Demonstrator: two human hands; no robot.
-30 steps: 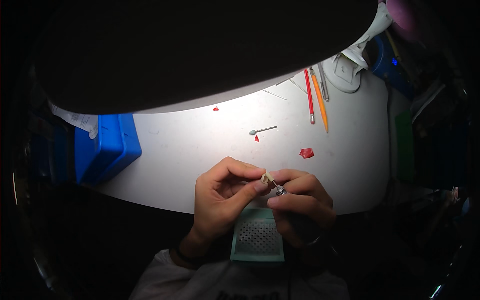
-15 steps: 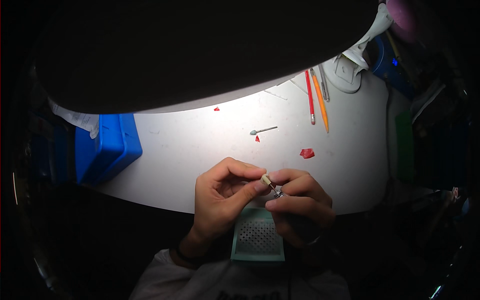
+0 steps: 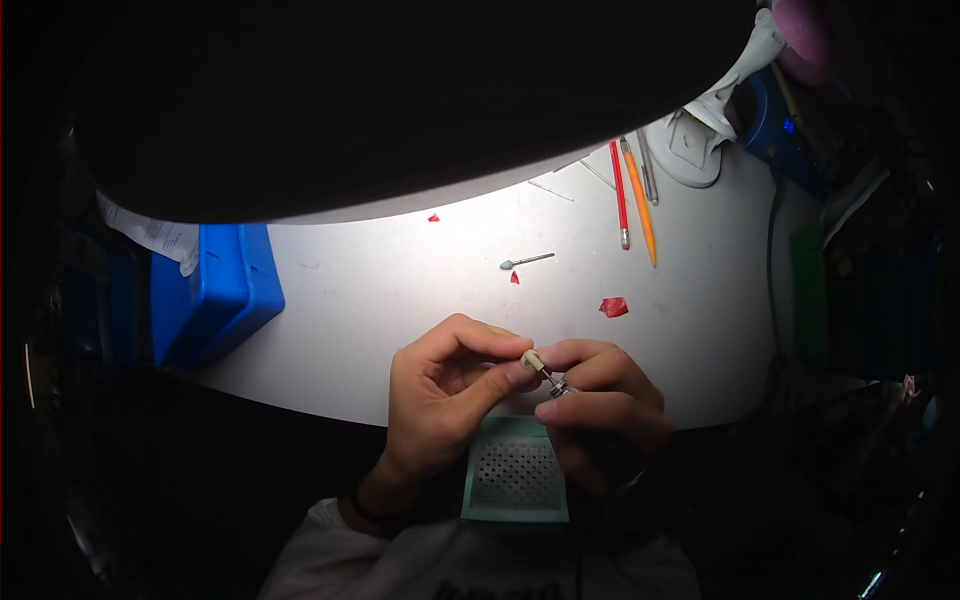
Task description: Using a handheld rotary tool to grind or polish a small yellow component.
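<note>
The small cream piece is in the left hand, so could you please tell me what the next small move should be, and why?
I would probably turn the small cream piece slightly with the left hand, since that hand pinches it and the right hand holds a metal-tipped tool with its thin shaft at the piece.

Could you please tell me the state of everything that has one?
Left hand, pinching
Right hand, gripping
Cream piece, held in left hand
Handheld tool, gripped; whether running cannot be told
Lamp, lit
Loose bit, lying flat
Red pencil, lying flat
Orange stick, lying flat
Largest red scrap, lying loose
</note>
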